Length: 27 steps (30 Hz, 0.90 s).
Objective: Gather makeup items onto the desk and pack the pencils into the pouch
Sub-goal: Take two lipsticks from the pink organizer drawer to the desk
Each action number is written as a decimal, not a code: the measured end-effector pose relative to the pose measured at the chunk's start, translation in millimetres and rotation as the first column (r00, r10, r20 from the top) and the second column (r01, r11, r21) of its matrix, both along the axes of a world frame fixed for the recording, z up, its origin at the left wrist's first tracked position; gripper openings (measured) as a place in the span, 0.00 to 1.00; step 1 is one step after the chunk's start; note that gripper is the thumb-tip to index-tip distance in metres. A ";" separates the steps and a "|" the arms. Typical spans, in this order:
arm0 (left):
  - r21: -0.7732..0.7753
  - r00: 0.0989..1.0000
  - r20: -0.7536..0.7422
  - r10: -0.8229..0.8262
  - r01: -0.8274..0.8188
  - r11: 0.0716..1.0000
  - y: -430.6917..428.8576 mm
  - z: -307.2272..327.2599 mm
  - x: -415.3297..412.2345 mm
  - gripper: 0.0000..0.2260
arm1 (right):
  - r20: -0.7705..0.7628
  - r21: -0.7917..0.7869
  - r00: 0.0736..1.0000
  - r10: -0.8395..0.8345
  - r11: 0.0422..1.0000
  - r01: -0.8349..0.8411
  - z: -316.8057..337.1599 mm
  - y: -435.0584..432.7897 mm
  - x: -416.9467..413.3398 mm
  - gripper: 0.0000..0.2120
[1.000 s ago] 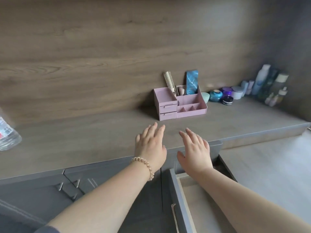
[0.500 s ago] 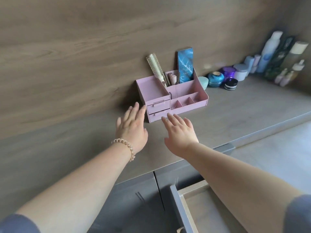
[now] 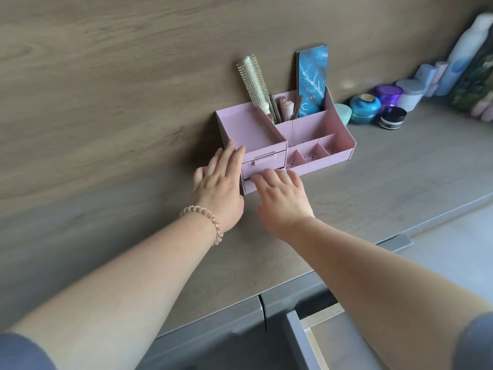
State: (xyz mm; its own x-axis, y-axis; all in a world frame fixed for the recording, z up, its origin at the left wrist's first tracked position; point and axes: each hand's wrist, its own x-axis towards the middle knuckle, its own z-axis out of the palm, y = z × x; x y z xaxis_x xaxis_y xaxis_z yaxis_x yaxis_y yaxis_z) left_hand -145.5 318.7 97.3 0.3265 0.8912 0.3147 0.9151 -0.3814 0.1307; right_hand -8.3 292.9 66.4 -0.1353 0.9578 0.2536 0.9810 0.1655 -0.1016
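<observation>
Soft, even daylight falls on my hands without glare, the pink organizer (image 3: 286,140) just beyond my fingertips casts a dim shadow to its left, and the bottles (image 3: 464,68) far right blur and bend near the edge.

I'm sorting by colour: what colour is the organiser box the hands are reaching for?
Pale pink organiser, seen clearly in the head view.

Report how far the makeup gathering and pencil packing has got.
Done: nothing visible; no pouch is in view and no items have been pulled out. In hand: the left hand braces the left side of the pink organizer, while the right hand has its fingers at the lower drawer front. Left: everything, including the pencil-like sticks standing in the back compartment.
</observation>
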 end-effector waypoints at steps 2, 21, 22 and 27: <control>-0.003 1.000 0.007 -0.004 0.005 1.000 2.2 -0.6 0.3 0.37 | 0.039 0.108 0.999 -0.018 0.994 0.014 -4.7 6.8 -0.5 0.22; -0.213 0.996 0.045 -0.079 0.087 0.973 2.1 11.1 -5.9 0.40 | -0.016 0.354 0.999 0.030 0.935 -0.023 -17.3 -25.7 20.9 0.10; -0.207 0.996 0.047 -0.077 0.085 0.975 2.2 10.4 -6.4 0.39 | -0.017 0.363 0.999 0.040 0.931 -0.031 -16.2 -26.4 20.8 0.10; -0.186 0.997 0.029 -0.071 0.075 0.980 2.2 8.3 -4.2 0.38 | 0.023 0.397 0.995 0.101 0.912 -0.101 -15.1 -35.4 27.4 0.11</control>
State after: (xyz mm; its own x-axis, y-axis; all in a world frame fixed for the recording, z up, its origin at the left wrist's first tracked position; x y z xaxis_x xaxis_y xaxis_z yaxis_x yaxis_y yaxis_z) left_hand -149.6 320.9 105.6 0.3879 0.9089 0.1530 0.8816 -0.4143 0.2263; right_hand 19.1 257.6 51.3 -0.2267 0.7593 0.6099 0.9570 0.2899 -0.0051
